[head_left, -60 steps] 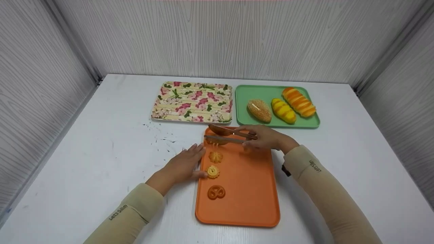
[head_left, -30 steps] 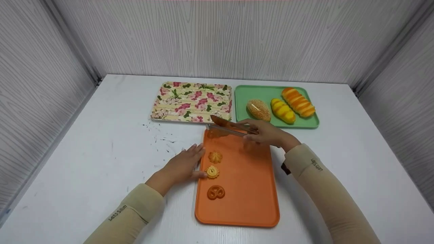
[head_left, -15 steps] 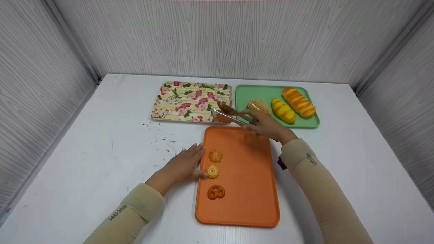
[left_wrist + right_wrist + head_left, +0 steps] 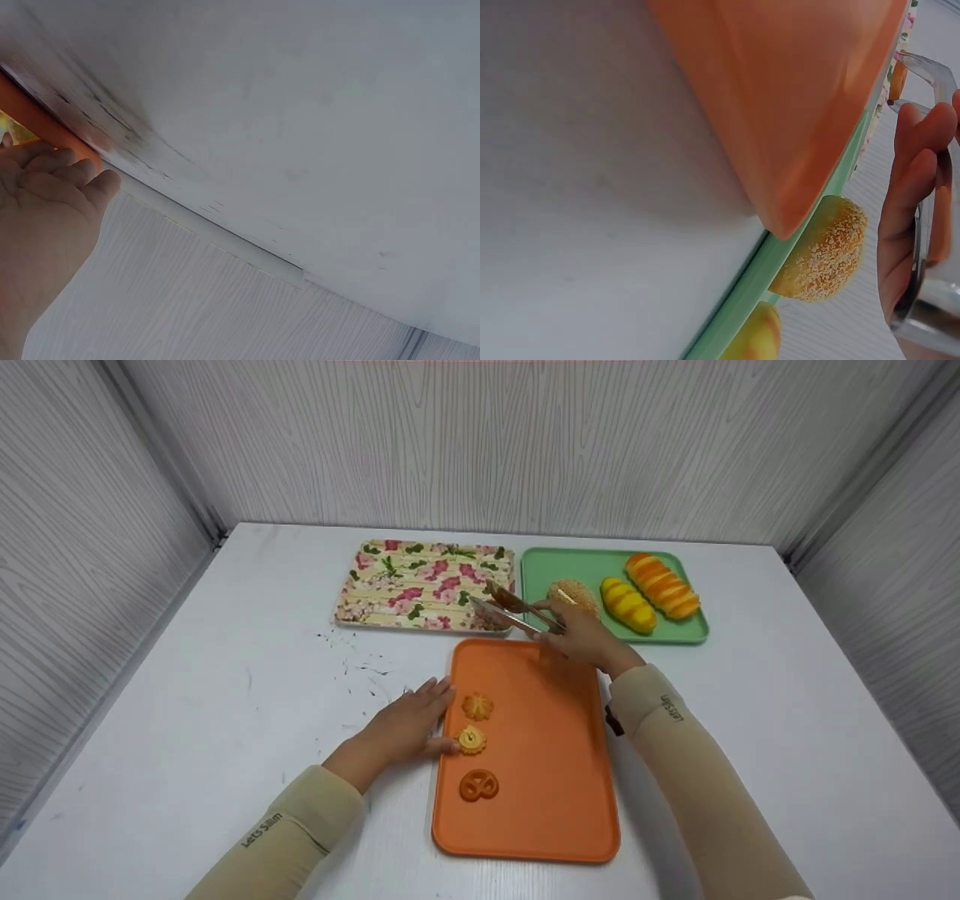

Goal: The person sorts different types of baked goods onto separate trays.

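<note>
My right hand point(image 4: 577, 631) grips metal tongs point(image 4: 510, 600) whose tips reach over the near right corner of the floral tray point(image 4: 420, 585). In the right wrist view a small orange-brown piece point(image 4: 898, 81) sits between the tong tips; its exact kind I cannot tell. My left hand point(image 4: 401, 727) rests with outstretched fingers along the left edge of the orange tray point(image 4: 547, 780). Down that tray's left side lie a flower-shaped cookie point(image 4: 477, 706), a round yellow cookie point(image 4: 471, 740) near my left thumb, and a brown pretzel-shaped cookie point(image 4: 478, 785).
Beside the floral tray stands a green tray point(image 4: 540, 562). It carries a seeded bun point(image 4: 571, 591), partly behind my right hand, a yellow striped roll point(image 4: 628, 605) and a larger orange striped loaf point(image 4: 663, 586). Pale wood-grain walls point(image 4: 487, 450) border the white table point(image 4: 225, 675).
The tongs have picked up the piece from the orange tray's far left corner. My right hand has carried it away from me, over the floral tray. My left hand stays put.
</note>
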`<control>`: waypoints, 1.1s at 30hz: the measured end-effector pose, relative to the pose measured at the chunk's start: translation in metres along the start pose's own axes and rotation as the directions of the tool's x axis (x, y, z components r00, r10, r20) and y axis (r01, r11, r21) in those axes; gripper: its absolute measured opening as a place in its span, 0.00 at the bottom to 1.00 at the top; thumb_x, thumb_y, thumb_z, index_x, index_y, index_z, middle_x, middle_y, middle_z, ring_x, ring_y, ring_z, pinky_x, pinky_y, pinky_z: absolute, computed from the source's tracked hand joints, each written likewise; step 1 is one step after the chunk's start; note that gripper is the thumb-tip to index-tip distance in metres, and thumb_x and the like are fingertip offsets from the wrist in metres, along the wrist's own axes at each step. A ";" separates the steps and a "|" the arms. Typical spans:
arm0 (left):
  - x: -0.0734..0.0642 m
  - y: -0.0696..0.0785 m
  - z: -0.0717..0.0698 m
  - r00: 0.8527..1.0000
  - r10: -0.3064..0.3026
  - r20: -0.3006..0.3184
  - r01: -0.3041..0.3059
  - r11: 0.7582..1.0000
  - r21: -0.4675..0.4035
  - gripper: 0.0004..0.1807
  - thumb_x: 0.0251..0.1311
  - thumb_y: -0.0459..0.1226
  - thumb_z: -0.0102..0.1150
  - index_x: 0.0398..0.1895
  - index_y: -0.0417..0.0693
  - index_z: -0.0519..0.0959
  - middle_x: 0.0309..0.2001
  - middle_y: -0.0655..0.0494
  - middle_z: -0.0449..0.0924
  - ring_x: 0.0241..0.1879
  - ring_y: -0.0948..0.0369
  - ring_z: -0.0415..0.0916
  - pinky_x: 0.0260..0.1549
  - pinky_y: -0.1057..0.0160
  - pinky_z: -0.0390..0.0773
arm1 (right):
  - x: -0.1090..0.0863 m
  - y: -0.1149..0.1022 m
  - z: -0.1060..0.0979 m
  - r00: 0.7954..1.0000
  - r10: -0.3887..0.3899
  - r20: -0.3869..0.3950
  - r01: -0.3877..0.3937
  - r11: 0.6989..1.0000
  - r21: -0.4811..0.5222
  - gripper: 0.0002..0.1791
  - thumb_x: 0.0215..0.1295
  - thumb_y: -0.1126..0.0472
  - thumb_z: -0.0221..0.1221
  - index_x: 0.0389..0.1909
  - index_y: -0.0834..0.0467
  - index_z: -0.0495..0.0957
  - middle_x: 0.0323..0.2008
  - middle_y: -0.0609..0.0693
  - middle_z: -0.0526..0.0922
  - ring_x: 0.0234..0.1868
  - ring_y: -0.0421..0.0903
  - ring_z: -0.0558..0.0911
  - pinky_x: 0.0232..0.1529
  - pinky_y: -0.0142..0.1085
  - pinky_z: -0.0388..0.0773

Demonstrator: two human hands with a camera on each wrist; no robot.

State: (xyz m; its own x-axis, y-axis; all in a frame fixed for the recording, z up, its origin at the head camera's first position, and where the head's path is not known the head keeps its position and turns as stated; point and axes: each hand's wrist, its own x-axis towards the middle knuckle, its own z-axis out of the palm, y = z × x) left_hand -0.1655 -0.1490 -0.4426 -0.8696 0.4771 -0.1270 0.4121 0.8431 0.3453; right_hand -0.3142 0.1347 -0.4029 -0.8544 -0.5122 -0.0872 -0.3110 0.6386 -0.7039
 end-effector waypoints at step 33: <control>-0.002 0.004 -0.005 1.000 -0.010 0.012 0.011 1.000 -0.028 0.48 0.59 0.57 0.57 0.74 0.39 0.52 0.74 0.47 0.44 0.73 0.50 0.40 0.67 0.48 0.48 | -0.010 -0.007 0.003 0.995 -0.095 -0.026 0.097 0.993 0.067 0.33 0.64 0.46 0.59 0.69 0.43 0.61 0.37 0.55 0.77 0.28 0.57 0.77 0.31 0.44 0.77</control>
State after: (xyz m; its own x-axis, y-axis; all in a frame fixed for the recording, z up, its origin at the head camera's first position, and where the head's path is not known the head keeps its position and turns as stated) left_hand -0.1632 -0.1477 -0.4364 -0.8705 0.4713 -0.1418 0.3950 0.8408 0.3702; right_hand -0.3023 0.1339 -0.3993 -0.8316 -0.5554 -0.0012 -0.3637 0.5462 -0.7546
